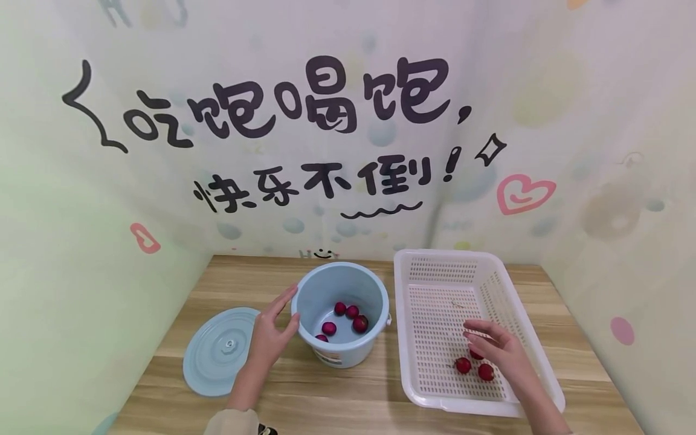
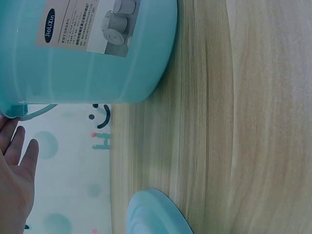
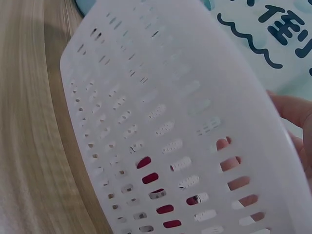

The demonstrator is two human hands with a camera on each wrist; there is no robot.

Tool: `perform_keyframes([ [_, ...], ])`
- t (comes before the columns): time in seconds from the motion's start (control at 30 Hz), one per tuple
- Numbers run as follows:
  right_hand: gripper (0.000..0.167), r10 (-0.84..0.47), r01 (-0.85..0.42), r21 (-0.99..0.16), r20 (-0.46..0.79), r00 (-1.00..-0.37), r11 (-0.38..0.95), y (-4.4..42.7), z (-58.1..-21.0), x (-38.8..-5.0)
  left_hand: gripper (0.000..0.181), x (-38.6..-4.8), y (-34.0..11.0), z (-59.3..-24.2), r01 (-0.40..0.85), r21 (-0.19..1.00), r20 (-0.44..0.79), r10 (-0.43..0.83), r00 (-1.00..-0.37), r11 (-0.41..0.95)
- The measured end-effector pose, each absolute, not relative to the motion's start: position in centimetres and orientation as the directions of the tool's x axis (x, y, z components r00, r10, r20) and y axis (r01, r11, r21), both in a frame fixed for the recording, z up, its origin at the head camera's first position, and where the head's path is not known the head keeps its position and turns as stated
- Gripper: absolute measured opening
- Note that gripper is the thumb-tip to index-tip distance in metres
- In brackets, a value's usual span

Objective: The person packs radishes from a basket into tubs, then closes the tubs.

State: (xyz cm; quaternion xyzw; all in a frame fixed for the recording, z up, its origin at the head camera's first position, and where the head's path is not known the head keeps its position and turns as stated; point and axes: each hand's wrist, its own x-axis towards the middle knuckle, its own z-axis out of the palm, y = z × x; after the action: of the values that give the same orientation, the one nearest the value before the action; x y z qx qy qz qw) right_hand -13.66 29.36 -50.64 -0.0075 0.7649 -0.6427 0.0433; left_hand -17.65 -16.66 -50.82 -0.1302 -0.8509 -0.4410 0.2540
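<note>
In the head view my left hand touches the left rim of a light blue bucket, its fingers fairly straight. Several small round red fruits lie on the bucket's floor. The left wrist view shows the fingers of my left hand against the bucket's rim. Over the right half of a white perforated basket, my right hand hovers with loosely bent fingers. Three red fruits lie below it, one partly hidden by the hand. The basket wall covers much of the right wrist view.
A round light blue lid with a small knob lies left of the bucket on the wood-grain table. Behind stands a printed wall with dark lettering. Bits of stem lie in the basket.
</note>
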Motion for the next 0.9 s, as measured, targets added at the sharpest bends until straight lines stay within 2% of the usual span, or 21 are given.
perform_keyframes([
  [0.33,0.051,-0.047,0.216,-0.935,-0.238,-0.97,0.282,29.3,-51.4,-14.3,0.053,-17.7,-16.6,-50.7,0.453,0.683,0.554,-0.002,-0.832,0.573],
  [0.53,0.047,-0.141,0.152,-0.863,-0.248,-0.959,0.481,29.3,-51.9,-14.3,0.053,-17.6,-16.5,-50.6,0.448,0.683,0.551,-0.004,-0.835,0.577],
  [0.73,0.051,-0.275,0.096,-0.857,-0.266,-0.924,0.506,29.4,-52.0,-14.2,0.052,-17.6,-16.5,-50.6,0.453,0.682,0.554,-0.002,-0.832,0.574],
  [0.9,0.044,-0.322,0.038,-0.815,-0.27,-0.907,0.578,29.2,-52.2,-14.2,0.053,-17.6,-16.5,-50.5,0.449,0.681,0.553,-0.004,-0.833,0.579],
])
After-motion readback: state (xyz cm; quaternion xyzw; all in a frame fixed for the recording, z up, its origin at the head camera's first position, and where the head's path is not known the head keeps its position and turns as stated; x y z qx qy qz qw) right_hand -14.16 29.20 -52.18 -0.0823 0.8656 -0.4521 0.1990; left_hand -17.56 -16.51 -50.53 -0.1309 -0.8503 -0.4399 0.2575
